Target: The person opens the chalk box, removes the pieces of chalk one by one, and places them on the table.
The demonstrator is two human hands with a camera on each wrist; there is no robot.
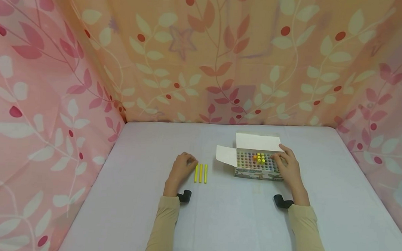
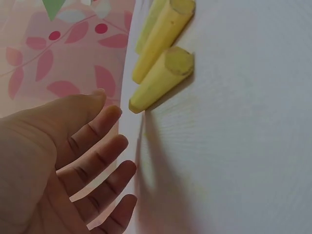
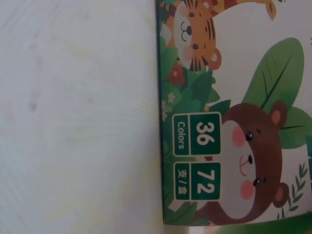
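Observation:
Three yellow sticks, like crayons or chalk, lie side by side on the white table; the middle stick [image 1: 200,173] is a deeper yellow. My left hand [image 1: 183,168] is at the far end of the leftmost stick [image 2: 163,78]. In the left wrist view its fingers are loosely bent, with nothing between them. My right hand [image 1: 288,168] is at the right end of an open cardboard box [image 1: 257,174] full of coloured sticks. Its fingers reach over the box's rim; whether they grip it is unclear. Several yellow sticks [image 1: 261,158] stand higher than the rest.
The box's white lid [image 1: 258,142] is folded back and a side flap [image 1: 226,155] sticks out left. Printed animals and "36 Colors" cover its side [image 3: 234,146]. Floral curtains [image 1: 204,58] enclose the table [image 1: 230,224]. Black wrist mounts [image 1: 184,196] sit at the cuffs.

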